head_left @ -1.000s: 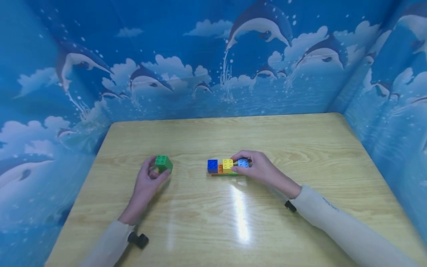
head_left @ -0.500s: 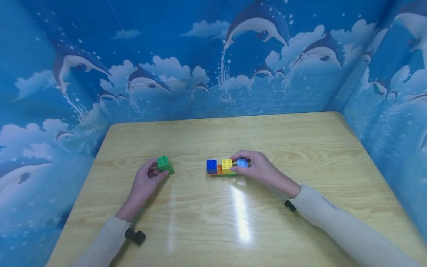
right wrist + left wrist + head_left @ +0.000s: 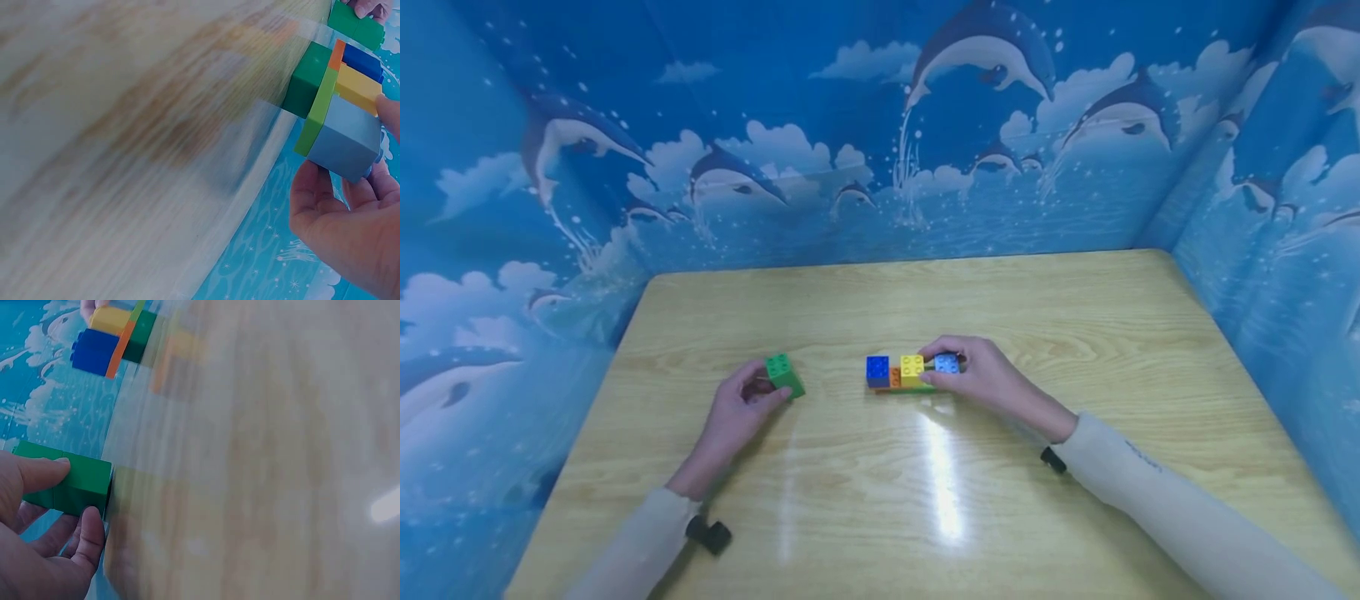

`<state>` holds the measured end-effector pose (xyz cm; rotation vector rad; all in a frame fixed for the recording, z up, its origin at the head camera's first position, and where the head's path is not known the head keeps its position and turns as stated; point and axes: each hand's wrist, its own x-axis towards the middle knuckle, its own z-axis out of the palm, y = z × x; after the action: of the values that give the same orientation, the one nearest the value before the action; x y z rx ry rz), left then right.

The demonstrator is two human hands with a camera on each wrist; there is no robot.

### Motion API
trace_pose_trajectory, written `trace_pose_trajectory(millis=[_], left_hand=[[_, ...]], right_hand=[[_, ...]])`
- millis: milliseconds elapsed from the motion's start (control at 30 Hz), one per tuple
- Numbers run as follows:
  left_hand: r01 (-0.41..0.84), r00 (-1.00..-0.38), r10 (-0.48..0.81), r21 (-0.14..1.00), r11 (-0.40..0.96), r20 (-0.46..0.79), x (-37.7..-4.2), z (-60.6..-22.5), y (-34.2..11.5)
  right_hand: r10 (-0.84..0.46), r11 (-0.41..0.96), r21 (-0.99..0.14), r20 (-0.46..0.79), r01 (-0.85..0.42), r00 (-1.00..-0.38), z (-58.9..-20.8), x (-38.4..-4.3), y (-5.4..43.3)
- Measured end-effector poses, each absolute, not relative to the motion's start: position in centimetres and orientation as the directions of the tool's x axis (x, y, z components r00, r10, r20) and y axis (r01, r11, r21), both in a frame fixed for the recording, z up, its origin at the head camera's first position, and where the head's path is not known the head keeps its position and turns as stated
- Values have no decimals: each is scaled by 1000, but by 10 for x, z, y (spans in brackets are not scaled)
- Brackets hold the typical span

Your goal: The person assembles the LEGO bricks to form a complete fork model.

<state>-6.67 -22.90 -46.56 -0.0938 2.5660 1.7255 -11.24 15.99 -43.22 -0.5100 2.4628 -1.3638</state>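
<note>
My left hand (image 3: 739, 410) pinches a green block (image 3: 786, 377), upright over the table's left half. A seam across it in the left wrist view shows two toy building bricks stacked. To its right, my right hand (image 3: 988, 375) grips a built row of bricks, fingers and thumb about its right part. On top of that row are a dark blue brick (image 3: 877, 372), a yellow brick (image 3: 912, 370) and a light blue brick (image 3: 345, 135). Beneath them run an orange plate (image 3: 336, 55) and a lime green plate (image 3: 317, 119), with a dark green brick (image 3: 307, 78) underneath.
Both hands are over a light wood-grain table (image 3: 850, 500) with a glossy reflection near its middle. A blue curtain (image 3: 820, 200) printed with dolphins and clouds stands around the back and sides. Dark straps show at both cuffs.
My left hand has moved the stacked green bricks a little to the right, closer to the built row. My right hand and the row have stayed in place.
</note>
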Motion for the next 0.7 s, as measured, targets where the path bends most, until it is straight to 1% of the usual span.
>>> trace_pose_trajectory(millis=[200,333,700], left_hand=[[-54,-998,19,929,367,-66,-61,-464,-219],[-62,-996,32,923,379,-80,-58,-464,-214],[-65,-982,137,916,397,-130,-52,-462,-196]], right_hand=[[-431,503,-848,-76,-170,-899,-432,-113,161],[-433,501,-848,-74,-172,-898,-431,-113,160],[-429,498,-850,-73,-168,-900,-432,-112,159]])
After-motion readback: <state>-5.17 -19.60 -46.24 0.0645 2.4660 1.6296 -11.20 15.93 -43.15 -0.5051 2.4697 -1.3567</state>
